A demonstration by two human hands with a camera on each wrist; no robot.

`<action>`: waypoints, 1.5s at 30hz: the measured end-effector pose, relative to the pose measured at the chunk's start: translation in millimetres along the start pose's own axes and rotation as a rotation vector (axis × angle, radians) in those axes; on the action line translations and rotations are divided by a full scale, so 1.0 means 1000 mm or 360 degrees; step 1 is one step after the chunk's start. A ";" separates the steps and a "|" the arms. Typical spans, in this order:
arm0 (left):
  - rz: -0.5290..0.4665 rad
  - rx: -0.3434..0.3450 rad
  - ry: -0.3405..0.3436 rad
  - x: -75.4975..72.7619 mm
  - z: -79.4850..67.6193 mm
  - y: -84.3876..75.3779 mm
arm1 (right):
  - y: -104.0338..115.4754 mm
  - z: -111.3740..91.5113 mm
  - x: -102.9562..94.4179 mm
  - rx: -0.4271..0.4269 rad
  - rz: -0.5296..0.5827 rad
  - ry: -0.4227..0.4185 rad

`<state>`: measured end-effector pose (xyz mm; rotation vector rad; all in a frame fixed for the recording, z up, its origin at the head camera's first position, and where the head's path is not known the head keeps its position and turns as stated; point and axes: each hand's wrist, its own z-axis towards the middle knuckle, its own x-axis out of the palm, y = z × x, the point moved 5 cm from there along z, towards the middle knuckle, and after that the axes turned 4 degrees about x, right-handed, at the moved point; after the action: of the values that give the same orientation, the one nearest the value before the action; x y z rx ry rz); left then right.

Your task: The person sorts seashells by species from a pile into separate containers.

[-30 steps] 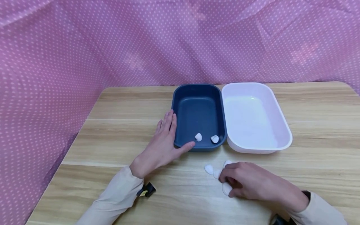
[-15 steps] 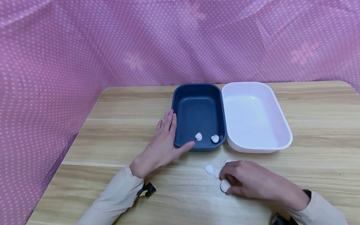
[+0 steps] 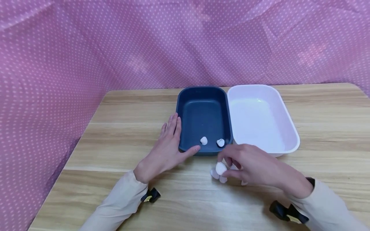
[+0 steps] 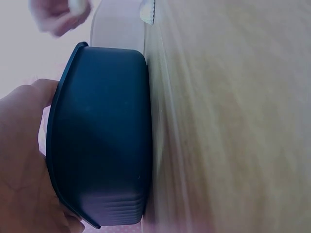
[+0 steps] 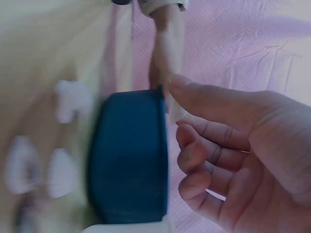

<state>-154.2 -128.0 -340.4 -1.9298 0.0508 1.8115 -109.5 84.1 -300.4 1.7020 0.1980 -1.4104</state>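
My right hand (image 3: 254,165) pinches a white seashell (image 3: 221,168) between thumb and fingertips, just in front of the navy tray (image 3: 203,117). In the left wrist view the raised seashell (image 4: 77,6) shows blurred at the top. Beneath and beside this hand several white shells (image 3: 214,173) lie on the table, some partly hidden by it. Two more shells (image 3: 203,140) sit inside the tray near its front wall. My left hand (image 3: 167,149) rests at the tray's left front corner, fingers straight along the side, thumb over the front rim.
A white tray (image 3: 257,125) stands against the navy one on its right, its front left corner behind my right hand. Both are on a wooden table (image 3: 130,118). Pink dotted cloth (image 3: 162,48) hangs behind and at the left.
My right hand has lifted the seashell off the table and carried it up and left toward the navy tray. The left hand has stayed in place.
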 end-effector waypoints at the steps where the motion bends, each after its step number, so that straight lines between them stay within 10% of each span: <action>1: -0.0004 0.0001 -0.0004 0.000 0.000 0.000 | 0.001 0.005 -0.003 -0.0004 -0.0009 -0.0012; 27: 0.0028 0.0049 -0.0005 0.001 -0.001 0.000 | 0.003 0.052 -0.013 -0.0053 -0.0130 -0.0190; 45: 0.0021 0.0038 -0.0001 0.001 -0.001 0.000 | -0.018 0.075 -0.004 0.0346 -0.0204 -0.0417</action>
<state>-153.4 -128.1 -341.1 -1.9164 0.0848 1.8120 -175.1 43.1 -303.2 1.6792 0.0074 -1.7881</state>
